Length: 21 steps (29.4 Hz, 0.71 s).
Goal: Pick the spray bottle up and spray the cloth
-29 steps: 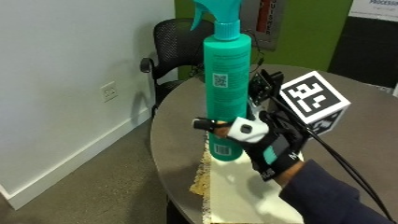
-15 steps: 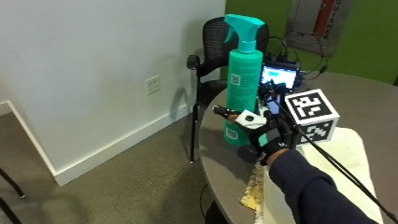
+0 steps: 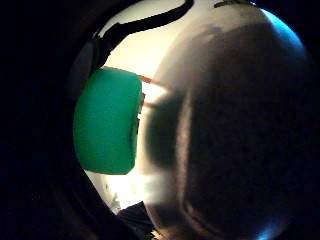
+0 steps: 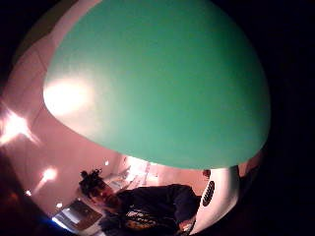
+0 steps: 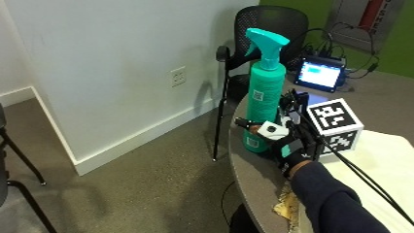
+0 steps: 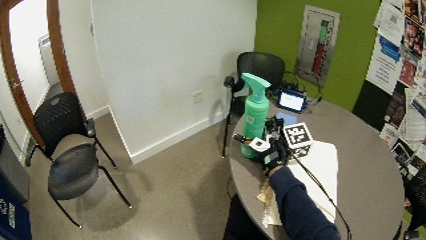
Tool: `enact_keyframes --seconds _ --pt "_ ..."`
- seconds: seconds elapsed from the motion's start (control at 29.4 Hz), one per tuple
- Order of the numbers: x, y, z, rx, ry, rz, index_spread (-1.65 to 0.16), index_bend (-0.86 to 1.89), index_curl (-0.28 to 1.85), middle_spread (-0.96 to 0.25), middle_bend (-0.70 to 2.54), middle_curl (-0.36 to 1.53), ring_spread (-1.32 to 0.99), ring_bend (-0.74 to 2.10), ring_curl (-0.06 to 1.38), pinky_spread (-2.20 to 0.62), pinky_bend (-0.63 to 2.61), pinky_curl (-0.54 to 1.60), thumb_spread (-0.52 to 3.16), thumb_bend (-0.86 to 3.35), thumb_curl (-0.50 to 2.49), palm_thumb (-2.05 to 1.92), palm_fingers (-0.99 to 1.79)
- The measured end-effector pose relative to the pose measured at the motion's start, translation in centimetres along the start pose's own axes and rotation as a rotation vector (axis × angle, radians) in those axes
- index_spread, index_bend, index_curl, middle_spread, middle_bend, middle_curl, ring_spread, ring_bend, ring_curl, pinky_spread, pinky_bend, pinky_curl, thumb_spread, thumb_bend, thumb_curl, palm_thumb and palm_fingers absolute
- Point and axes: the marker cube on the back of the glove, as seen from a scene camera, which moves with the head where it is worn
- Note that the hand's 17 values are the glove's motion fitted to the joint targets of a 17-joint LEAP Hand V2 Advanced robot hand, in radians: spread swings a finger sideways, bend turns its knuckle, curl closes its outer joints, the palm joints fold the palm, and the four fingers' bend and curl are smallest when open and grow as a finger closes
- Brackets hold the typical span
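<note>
Teal bottle (image 5: 265,102) stands upright at the tabletop's (image 5: 255,167) left edge, gloved right hand (image 5: 289,145) wrapped around its lower body. Cloth (image 5: 382,160) lies just beside, along the near edge. A small screen (image 5: 319,73) sits at the far edge, chair (image 5: 259,29) behind.

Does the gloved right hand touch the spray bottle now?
Touching. In the outside view the right hand wraps the spray bottle at its lower body.
</note>
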Motion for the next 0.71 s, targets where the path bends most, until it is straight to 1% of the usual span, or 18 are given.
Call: enact_keyframes --seconds 0.1,0.24,0.37,0.44,0.48,0.51,0.58,0.61,0.65,0.71 --pt "0.3 0.1 0.0 -0.003 0.023 0.011 -0.35 0.14 0.33 -0.25 0.24 0.56 -0.31 0.36 0.46 -0.17 0.21 0.35 0.76 -0.02 0.47 0.98 0.81" --pt "1.0 0.5 0.1 0.039 0.064 0.052 -0.35 0.15 0.33 -0.25 0.25 0.56 -0.30 0.34 0.46 -0.12 0.17 0.34 0.76 -0.02 0.47 1.01 0.78" --pt "1.8 1.0 0.4 0.062 0.120 0.089 -0.35 0.12 0.32 -0.23 0.25 0.55 -0.30 0.31 0.45 -0.09 0.20 0.34 0.77 -0.02 0.47 1.01 0.77" --pt "2.0 1.3 0.6 0.050 0.137 0.104 -0.35 0.08 0.31 -0.23 0.24 0.54 -0.30 0.32 0.44 -0.08 0.22 0.34 0.77 -0.03 0.46 1.01 0.77" --pt "2.1 1.3 0.7 0.042 0.142 0.113 -0.35 0.02 0.28 -0.22 0.26 0.54 -0.29 0.33 0.44 -0.08 0.24 0.35 0.77 -0.03 0.46 1.00 0.75" --pt "2.1 1.4 0.8 0.033 0.144 0.122 -0.36 0.00 0.27 -0.21 0.26 0.54 -0.29 0.34 0.44 -0.07 0.25 0.35 0.77 -0.03 0.46 1.00 0.72" --pt "1.8 1.4 1.1 0.020 0.130 0.137 -0.37 -0.02 0.24 -0.19 0.24 0.53 -0.26 0.32 0.44 -0.04 0.31 0.38 0.78 -0.04 0.45 0.97 0.56" --pt "1.6 1.4 1.3 0.015 0.113 0.142 -0.37 0.00 0.24 -0.17 0.23 0.53 -0.24 0.30 0.44 -0.02 0.33 0.39 0.78 -0.05 0.45 0.95 0.50" --pt "1.3 1.5 1.4 0.012 0.092 0.146 -0.38 0.02 0.23 -0.15 0.19 0.51 -0.21 0.23 0.43 0.01 0.39 0.41 0.79 -0.06 0.45 0.93 0.36" --pt "0.5 1.8 1.6 0.005 0.051 0.149 -0.39 0.04 0.23 -0.12 0.17 0.50 -0.17 0.21 0.43 0.03 0.44 0.42 0.80 -0.06 0.44 0.89 0.26"
